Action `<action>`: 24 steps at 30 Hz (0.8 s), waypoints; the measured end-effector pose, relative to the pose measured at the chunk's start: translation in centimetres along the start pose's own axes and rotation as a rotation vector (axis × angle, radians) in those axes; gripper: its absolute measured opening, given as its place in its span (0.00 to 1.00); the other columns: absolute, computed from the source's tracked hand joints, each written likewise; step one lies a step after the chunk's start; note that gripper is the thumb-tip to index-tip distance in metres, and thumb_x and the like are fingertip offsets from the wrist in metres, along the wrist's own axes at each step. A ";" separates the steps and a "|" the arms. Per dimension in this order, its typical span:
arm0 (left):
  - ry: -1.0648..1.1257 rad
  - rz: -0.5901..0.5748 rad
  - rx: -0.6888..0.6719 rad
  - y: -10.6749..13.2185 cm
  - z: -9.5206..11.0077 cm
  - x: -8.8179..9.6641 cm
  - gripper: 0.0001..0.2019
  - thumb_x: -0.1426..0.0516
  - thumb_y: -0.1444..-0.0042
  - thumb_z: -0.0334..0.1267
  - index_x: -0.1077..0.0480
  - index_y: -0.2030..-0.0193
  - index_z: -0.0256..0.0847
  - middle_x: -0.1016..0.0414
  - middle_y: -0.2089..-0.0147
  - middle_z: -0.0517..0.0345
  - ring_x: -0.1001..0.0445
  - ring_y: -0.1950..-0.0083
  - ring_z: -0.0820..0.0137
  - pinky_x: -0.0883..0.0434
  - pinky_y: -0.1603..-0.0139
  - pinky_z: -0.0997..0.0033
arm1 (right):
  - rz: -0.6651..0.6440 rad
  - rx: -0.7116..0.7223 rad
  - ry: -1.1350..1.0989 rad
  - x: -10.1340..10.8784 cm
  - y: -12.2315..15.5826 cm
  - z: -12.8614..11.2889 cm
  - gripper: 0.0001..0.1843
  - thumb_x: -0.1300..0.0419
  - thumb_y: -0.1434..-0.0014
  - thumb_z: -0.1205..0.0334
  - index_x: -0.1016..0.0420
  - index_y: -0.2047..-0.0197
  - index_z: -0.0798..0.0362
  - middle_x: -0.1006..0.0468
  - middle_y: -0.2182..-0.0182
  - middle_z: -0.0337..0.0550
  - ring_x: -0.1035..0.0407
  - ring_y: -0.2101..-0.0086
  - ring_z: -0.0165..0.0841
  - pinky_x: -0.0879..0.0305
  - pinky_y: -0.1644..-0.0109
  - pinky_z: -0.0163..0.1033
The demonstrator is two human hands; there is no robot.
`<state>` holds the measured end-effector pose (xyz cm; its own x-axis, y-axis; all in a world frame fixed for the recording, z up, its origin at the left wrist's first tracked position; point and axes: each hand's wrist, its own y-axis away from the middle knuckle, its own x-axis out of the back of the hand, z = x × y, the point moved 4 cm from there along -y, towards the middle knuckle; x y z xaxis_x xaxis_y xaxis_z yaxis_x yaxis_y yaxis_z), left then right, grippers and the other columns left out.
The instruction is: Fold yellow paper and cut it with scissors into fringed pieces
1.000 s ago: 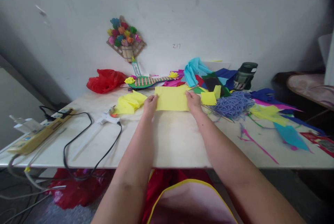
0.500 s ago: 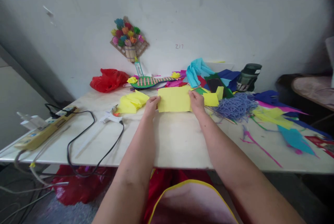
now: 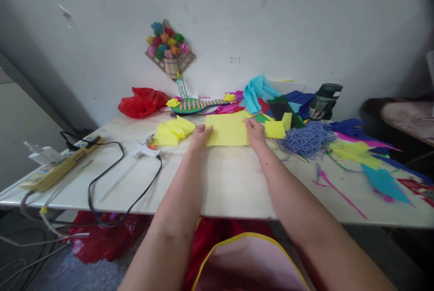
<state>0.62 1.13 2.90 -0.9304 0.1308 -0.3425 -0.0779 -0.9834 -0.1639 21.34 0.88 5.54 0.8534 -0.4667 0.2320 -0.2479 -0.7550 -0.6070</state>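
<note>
Between my two hands a rectangular sheet of yellow paper point(image 3: 227, 130) is held up above the table, facing me. My left hand point(image 3: 201, 135) pinches its left edge, thumb on the near side. At the opposite edge my right hand point(image 3: 254, 131) grips the sheet in the same way. Left of my left hand lies a crumpled piece of yellow paper point(image 3: 172, 131). Just right of my right hand is a small yellow paper piece point(image 3: 275, 129), beside a tangled heap of bluish-purple string point(image 3: 307, 138).
A white glue gun point(image 3: 142, 150) with a black cord lies left, near a power strip point(image 3: 63, 164). Behind are a red plastic bag point(image 3: 143, 102), a green guitar-shaped craft point(image 3: 193, 106) and a dark bottle point(image 3: 325, 102). A paper-flower decoration point(image 3: 169, 49) hangs on the wall.
My left hand has shifted slightly inward along the yellow paper's left edge, its fingers covering more of the sheet. My right hand stays in place; the view has moved a little.
</note>
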 end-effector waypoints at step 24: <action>-0.037 0.344 -0.021 -1.7 -1.1 3.0 0.07 0.44 0.56 0.37 0.32 0.69 0.38 0.27 0.76 0.57 0.26 0.68 0.68 0.31 0.65 0.70 | -0.039 -0.183 0.284 0.8 -0.9 2.4 0.12 0.48 0.52 0.67 0.27 0.64 0.52 0.24 0.68 0.40 0.31 0.69 0.30 0.36 0.64 0.35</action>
<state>-1.62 3.35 1.10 -0.9135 -0.2127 -0.3469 0.2494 -0.9663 -0.0643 23.36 2.30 4.41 0.7085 -0.5260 0.4705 -0.3177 -0.8330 -0.4529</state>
